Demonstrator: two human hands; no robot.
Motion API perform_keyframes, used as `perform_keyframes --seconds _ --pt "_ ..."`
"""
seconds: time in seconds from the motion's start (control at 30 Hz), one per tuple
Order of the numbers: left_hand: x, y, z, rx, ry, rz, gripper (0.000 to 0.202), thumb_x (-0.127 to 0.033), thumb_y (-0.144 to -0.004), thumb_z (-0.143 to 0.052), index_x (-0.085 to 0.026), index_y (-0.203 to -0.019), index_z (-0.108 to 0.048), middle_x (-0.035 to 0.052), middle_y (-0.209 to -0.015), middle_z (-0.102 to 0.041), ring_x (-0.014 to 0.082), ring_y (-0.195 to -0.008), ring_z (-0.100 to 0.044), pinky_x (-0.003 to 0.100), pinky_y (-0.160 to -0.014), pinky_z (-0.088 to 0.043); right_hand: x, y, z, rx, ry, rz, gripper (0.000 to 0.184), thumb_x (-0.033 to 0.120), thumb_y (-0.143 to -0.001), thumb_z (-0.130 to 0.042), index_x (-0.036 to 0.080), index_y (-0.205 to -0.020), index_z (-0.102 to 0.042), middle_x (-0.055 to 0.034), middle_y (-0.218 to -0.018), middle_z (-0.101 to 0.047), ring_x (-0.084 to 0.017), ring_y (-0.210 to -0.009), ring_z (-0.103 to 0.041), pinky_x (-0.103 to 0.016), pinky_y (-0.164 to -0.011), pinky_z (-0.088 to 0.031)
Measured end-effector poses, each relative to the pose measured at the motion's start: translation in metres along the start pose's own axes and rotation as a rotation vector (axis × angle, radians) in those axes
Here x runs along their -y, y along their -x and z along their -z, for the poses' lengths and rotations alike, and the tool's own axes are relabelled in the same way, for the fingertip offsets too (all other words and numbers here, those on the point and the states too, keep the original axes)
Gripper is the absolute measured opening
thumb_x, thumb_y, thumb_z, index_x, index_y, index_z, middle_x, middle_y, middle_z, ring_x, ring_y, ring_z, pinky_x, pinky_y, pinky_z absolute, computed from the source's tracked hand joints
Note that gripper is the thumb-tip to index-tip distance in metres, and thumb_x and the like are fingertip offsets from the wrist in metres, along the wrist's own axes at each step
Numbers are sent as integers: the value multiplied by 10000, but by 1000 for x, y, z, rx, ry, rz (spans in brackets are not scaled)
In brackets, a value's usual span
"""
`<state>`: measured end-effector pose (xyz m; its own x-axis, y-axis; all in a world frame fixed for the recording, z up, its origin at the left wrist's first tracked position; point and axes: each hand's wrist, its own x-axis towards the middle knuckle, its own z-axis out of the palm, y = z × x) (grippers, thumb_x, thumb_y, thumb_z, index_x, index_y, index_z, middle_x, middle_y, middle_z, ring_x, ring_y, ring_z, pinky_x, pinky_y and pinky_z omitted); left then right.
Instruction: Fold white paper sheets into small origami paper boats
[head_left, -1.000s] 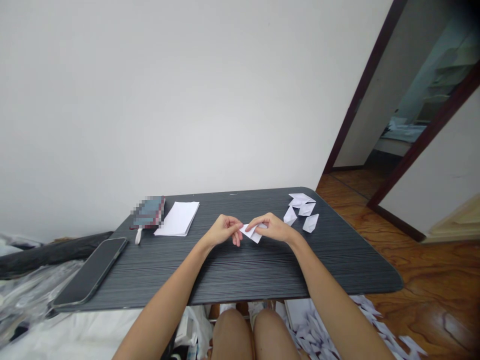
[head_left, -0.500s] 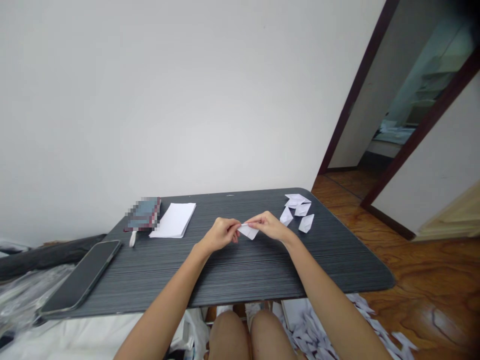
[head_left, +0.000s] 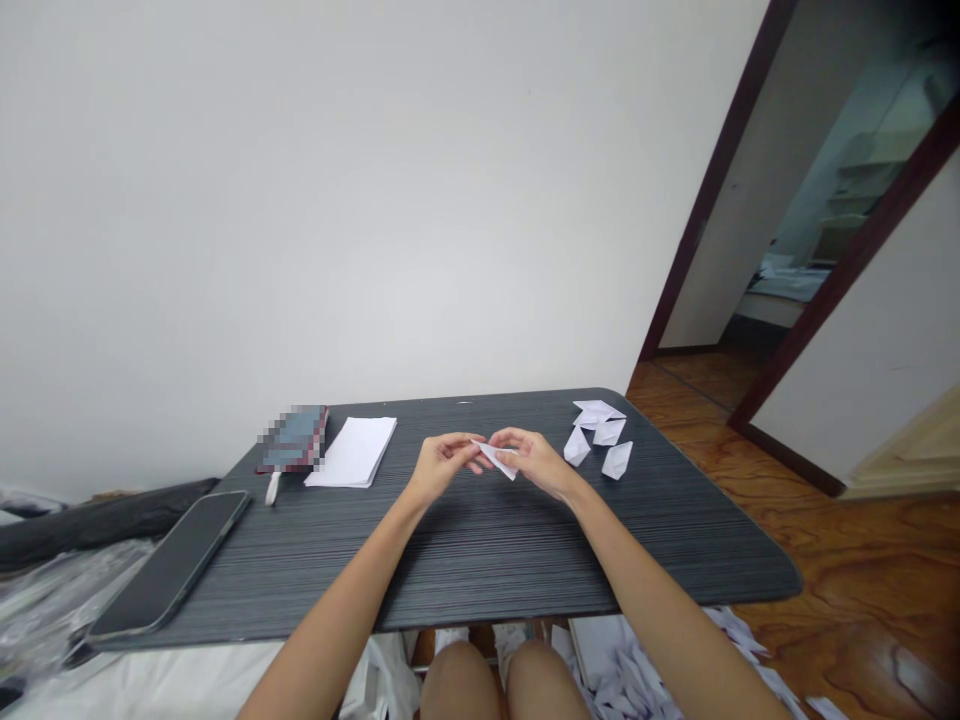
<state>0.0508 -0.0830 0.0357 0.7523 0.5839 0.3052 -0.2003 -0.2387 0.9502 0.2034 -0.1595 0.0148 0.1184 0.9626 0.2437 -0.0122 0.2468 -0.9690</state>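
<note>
Between my two hands, above the middle of the dark table (head_left: 495, 560), is a small folded piece of white paper (head_left: 496, 459). My left hand (head_left: 444, 466) pinches its left end between thumb and fingers. My right hand (head_left: 531, 462) grips its right side, thumb in front and fingers behind. The paper now shows as a narrow, slanting shape. To the right of my right hand lie several folded white paper pieces (head_left: 617, 460), some overlapping. A stack of white paper sheets (head_left: 352, 452) lies left of my left hand.
At the table's left are a phone (head_left: 171, 568) and a blurred-out book-like item (head_left: 294, 440) with a white strap. Many folded papers (head_left: 634, 675) lie below the table's front edge at right. A white wall (head_left: 450, 200) stands behind; a doorway opens at right.
The paper has turned from a broad face to a narrow slanted edge, and my fingers have shifted around it. The whole view has tipped slightly, so the table sits lower.
</note>
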Motion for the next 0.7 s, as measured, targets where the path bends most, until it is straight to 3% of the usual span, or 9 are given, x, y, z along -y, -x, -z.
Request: perform_keyframes --seconds 0.23,0.47,0.7 --pt "8 -3 1 -103 -123 -23 255 -326 -657 -591 -100 -764 -639 70 -747 -658 182 -693 -611 288 -632 -503 -4 1 -1 -6 -6 -56 254 318 -634 -622 160 -817 -544 20 -650 -538 -74 -543 -468 -197 -512 -339" --pt "14 -5 1 -137 -119 44 249 -316 -640 -600 -95 -746 -643 71 -714 -665 185 -669 -617 304 -656 -500 -3 0 -4 -45 -7 -53 288 281 -606 -640 160 -854 -557 -16 -833 -556 -102 -686 -519 -224 -616 -383" --pt "17 -6 2 -156 -136 79 225 -300 -615 -626 -98 -715 -631 63 -687 -661 177 -651 -618 289 -646 -505 -5 0 -6 -22 -5 -108 280 329 -616 -629 149 -808 -533 5 -679 -545 -95 -614 -501 -217 -560 -361"
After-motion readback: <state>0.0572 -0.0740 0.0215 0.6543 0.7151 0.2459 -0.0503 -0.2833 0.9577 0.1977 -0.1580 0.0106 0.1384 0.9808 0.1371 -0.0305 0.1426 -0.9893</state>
